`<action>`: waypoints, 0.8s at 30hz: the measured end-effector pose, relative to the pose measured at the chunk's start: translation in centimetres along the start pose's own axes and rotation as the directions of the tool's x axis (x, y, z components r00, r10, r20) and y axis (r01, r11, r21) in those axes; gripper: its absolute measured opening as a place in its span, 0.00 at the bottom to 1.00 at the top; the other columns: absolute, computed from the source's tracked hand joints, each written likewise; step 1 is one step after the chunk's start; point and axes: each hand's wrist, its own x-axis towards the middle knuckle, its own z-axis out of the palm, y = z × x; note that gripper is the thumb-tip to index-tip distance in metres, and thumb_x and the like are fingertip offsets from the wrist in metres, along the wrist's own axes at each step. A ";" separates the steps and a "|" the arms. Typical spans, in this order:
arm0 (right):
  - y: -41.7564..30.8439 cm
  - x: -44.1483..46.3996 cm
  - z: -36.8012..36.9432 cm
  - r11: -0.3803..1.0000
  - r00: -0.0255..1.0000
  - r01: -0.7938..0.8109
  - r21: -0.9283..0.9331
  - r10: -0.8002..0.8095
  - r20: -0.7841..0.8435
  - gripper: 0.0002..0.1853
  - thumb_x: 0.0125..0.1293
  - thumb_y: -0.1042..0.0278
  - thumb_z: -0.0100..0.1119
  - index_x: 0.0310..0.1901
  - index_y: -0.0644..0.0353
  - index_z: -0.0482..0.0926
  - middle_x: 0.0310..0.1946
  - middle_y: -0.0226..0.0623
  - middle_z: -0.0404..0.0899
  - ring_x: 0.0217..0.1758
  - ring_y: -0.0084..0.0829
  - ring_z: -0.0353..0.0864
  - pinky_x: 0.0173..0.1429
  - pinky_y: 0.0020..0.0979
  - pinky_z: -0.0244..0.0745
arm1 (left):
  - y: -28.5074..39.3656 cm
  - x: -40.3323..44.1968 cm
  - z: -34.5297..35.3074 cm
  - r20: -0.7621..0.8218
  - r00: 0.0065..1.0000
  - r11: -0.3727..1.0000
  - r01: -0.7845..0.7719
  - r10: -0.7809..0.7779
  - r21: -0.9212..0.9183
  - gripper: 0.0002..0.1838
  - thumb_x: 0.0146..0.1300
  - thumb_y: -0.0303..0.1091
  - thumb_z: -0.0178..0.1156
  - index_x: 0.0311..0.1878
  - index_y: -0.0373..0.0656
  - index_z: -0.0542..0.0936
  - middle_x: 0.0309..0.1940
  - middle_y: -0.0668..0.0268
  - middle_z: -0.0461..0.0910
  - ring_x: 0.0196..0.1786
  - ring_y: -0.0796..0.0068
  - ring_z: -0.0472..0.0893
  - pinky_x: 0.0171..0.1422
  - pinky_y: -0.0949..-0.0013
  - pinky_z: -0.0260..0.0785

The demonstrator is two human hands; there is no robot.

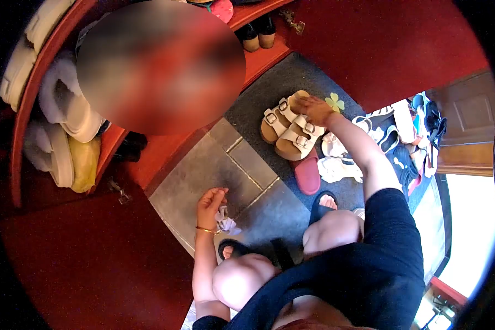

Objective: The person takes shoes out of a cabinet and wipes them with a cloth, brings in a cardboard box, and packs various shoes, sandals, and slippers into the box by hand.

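Observation:
My right hand (315, 110) reaches across to a pair of cream two-strap buckle sandals (301, 140) with tan footbeds. Its fingers curl over the end of one sandal; their undersides are hidden. The sandals sit side by side on a dark mat, beside a dusty-red slipper (306, 176). Lower down, my left hand (210, 204) is closed, a bracelet at its wrist. A crumpled whitish-lilac cloth (225, 221) hangs from it above the grey tiles.
Many shoes (390, 137) crowd the mat's right side, with a green clover-shaped piece (334, 102) nearby. Fluffy slippers (66, 104) and a yellow item (84, 162) fill the curved red shelf (30, 82). Red cabinet doors (390, 44) stand open on both sides. A blurred oval hides part of the shelving.

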 end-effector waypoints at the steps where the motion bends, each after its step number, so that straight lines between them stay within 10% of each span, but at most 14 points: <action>1: 0.8 0.7 0.1 0.998 0.997 0.056 0.009 -0.056 0.043 0.20 0.56 0.69 0.57 0.52 0.52 0.77 0.61 0.39 0.69 0.66 0.42 0.65 0.69 0.38 0.61 | -1.1 -0.1 -0.8 0.020 0.999 0.999 0.037 -0.036 -0.027 0.09 0.65 0.35 0.60 0.43 0.42 0.81 0.38 0.71 0.82 0.33 0.86 0.74 0.40 0.79 0.66; 4: 0.9 3.9 -1.9 0.972 0.925 0.237 0.001 -0.226 0.306 0.19 0.54 0.69 0.57 0.50 0.55 0.78 0.59 0.41 0.70 0.62 0.43 0.69 0.67 0.39 0.64 | -2.2 -1.2 -1.5 0.010 0.995 0.994 0.102 -0.102 0.032 0.10 0.66 0.36 0.60 0.43 0.41 0.81 0.38 0.71 0.82 0.34 0.84 0.74 0.41 0.79 0.66; 5: 1.3 4.1 1.6 0.931 0.954 0.299 0.210 -0.298 -0.039 0.03 0.43 0.76 0.60 0.23 0.61 0.79 0.37 0.44 0.78 0.51 0.46 0.73 0.56 0.41 0.70 | -2.4 -1.4 -1.5 -0.031 0.995 0.993 0.096 -0.095 0.063 0.11 0.66 0.37 0.59 0.44 0.41 0.81 0.37 0.72 0.82 0.35 0.84 0.75 0.41 0.78 0.67; 7: 3.0 4.0 7.4 0.959 0.951 0.126 0.254 -0.190 0.245 0.03 0.43 0.78 0.56 0.22 0.62 0.79 0.31 0.47 0.79 0.40 0.48 0.78 0.45 0.42 0.74 | -2.9 -1.4 -2.1 -0.031 0.993 0.993 0.116 -0.115 0.037 0.12 0.65 0.39 0.60 0.45 0.41 0.82 0.36 0.73 0.81 0.37 0.84 0.76 0.40 0.78 0.67; 8: 0.9 3.7 3.6 0.950 0.933 -0.061 0.306 -0.054 0.356 0.04 0.45 0.78 0.55 0.24 0.63 0.79 0.33 0.49 0.80 0.40 0.48 0.79 0.46 0.43 0.74 | -4.0 -1.3 -2.5 0.032 0.975 0.935 -0.220 0.220 0.277 0.12 0.65 0.40 0.60 0.45 0.42 0.83 0.35 0.73 0.80 0.36 0.84 0.75 0.41 0.78 0.67; 10: -0.5 3.5 0.5 0.912 0.967 -0.007 0.411 -0.099 0.235 0.09 0.52 0.76 0.51 0.32 0.62 0.81 0.39 0.52 0.80 0.45 0.51 0.79 0.51 0.42 0.74 | -3.1 -1.1 -2.0 -0.031 0.997 0.997 0.072 -0.073 -0.036 0.13 0.66 0.40 0.58 0.45 0.41 0.82 0.34 0.73 0.80 0.36 0.83 0.75 0.41 0.78 0.67; 21: -16.2 8.2 -10.6 0.553 0.986 -0.123 0.824 0.160 0.040 0.08 0.58 0.69 0.58 0.33 0.65 0.77 0.25 0.46 0.76 0.27 0.30 0.73 0.34 0.35 0.69 | -3.4 0.1 -1.3 0.114 0.991 0.994 0.073 -0.063 -0.080 0.21 0.64 0.37 0.62 0.58 0.41 0.74 0.43 0.69 0.78 0.44 0.81 0.76 0.50 0.76 0.68; 24: -23.1 15.3 -9.9 0.417 0.954 0.076 0.906 0.235 -0.188 0.09 0.58 0.67 0.58 0.34 0.66 0.78 0.31 0.54 0.78 0.36 0.49 0.79 0.41 0.41 0.72 | -2.5 1.4 -1.7 -0.104 0.994 0.987 0.007 -0.025 -0.163 0.21 0.65 0.38 0.61 0.60 0.42 0.74 0.47 0.69 0.78 0.50 0.78 0.75 0.55 0.73 0.68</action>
